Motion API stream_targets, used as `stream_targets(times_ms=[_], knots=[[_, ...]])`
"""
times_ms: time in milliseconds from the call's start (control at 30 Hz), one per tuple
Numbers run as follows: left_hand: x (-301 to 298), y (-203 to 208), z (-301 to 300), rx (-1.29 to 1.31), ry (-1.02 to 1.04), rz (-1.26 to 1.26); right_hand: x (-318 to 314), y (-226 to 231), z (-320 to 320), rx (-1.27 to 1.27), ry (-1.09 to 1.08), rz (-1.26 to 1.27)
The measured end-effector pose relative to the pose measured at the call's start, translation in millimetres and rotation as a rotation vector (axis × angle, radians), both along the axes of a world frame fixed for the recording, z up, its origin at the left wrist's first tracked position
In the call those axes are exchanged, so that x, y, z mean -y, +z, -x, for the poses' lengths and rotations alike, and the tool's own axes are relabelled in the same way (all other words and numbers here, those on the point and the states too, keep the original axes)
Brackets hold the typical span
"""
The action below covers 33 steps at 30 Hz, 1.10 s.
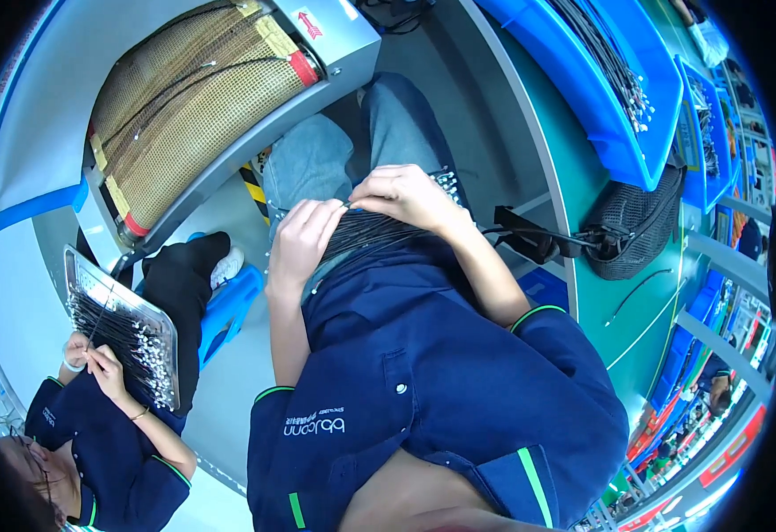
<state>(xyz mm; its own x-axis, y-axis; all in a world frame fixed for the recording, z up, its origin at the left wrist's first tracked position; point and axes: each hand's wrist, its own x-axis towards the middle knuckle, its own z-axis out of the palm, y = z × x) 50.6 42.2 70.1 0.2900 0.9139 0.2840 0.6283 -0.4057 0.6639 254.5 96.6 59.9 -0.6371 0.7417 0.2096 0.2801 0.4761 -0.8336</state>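
A bundle of thin black cables (366, 235) lies across my lap, with small white connectors (445, 183) at its right end. Above the bundle, my left hand (301, 241) and my right hand (403, 197) meet at their fingertips. Both are closed in a pinch on a black cable (347, 206), of which only a short dark bit shows between the fingers. The rest of that cable is hidden by my hands or blends into the bundle.
A machine with a brown mesh belt (197, 102) stands ahead on the left, some cables lying on it. At left a co-worker handles cables over a metal tray (171, 332). A green table (614, 306) on the right bears a blue bin (623, 160) and a black mesh bag (633, 222).
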Motion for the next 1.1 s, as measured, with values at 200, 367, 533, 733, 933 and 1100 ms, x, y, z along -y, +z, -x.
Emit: stream_targets(times_ms=[200, 367, 533, 733, 933, 1100], knots=[[-4, 4, -1, -0.033, 0.044, -0.145, -3, 5, 5, 0.023, 0.030, 0.115], [0, -11, -1, 0.066, 0.041, -0.076, -2, 4, 8, 0.003, 0.009, 0.150], [1, -16, 5, 0.114, 0.112, -0.009, -10, 3, -1, 0.034, -0.035, 0.127], [-3, -15, 4, 0.130, 0.180, -0.039, -11, 4, 4, 0.027, -0.054, 0.130], [-3, -17, 12, 0.094, 0.218, -0.003, -16, 6, -17, 0.042, -0.067, 0.041], [0, -21, 10, 0.191, 0.277, 0.203, -17, 9, -32, 0.103, -0.165, -0.041]])
